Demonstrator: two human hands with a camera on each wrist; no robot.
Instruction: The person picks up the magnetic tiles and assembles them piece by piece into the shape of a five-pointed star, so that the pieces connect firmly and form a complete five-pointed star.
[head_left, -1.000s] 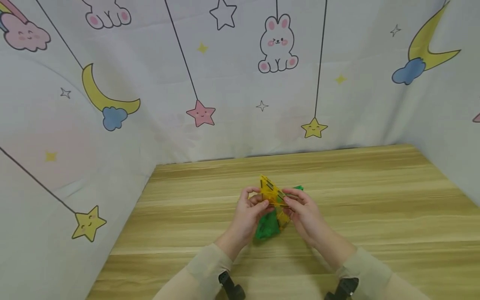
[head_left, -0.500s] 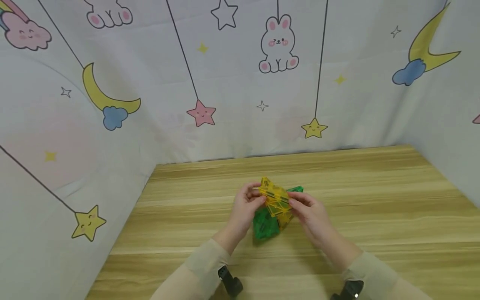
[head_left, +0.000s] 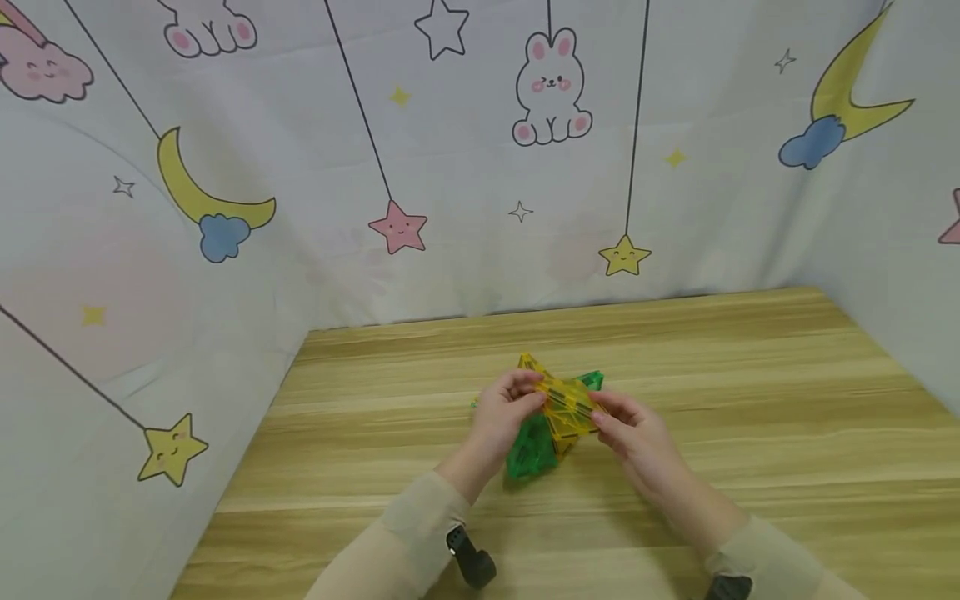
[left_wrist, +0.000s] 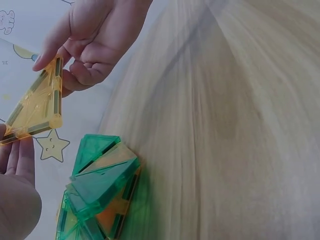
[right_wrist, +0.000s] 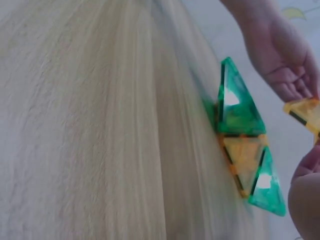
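Observation:
Both hands hold a yellow translucent triangular magnetic tile piece (head_left: 567, 402) above the table. My left hand (head_left: 504, 419) pinches its left end between thumb and fingers, while my right hand (head_left: 643, 433) pinches the right end. Seen from the left wrist, the yellow magnetic tiles (left_wrist: 37, 107) have dark magnet strips along their edges and span from one hand to the other. Beneath them on the table sits a built shape of green and yellow triangular magnetic tiles (head_left: 534, 450); its green tiles (right_wrist: 239, 100) border a yellow one (right_wrist: 244, 157) in the right wrist view.
The wood-grain table (head_left: 375, 467) meets a white cloth backdrop (head_left: 465, 275) printed with stars, moons and rabbits along its back and sides. A small yellow-green bit (head_left: 474, 403) peeks out left of my left hand. Dark wrist devices (head_left: 471, 560) sit on the sleeves.
The held yellow tile piece has tilted flatter and shifted right and slightly down. My right hand has moved right and down with it; my left hand has shifted its grip rightward. The green-yellow shape stays put.

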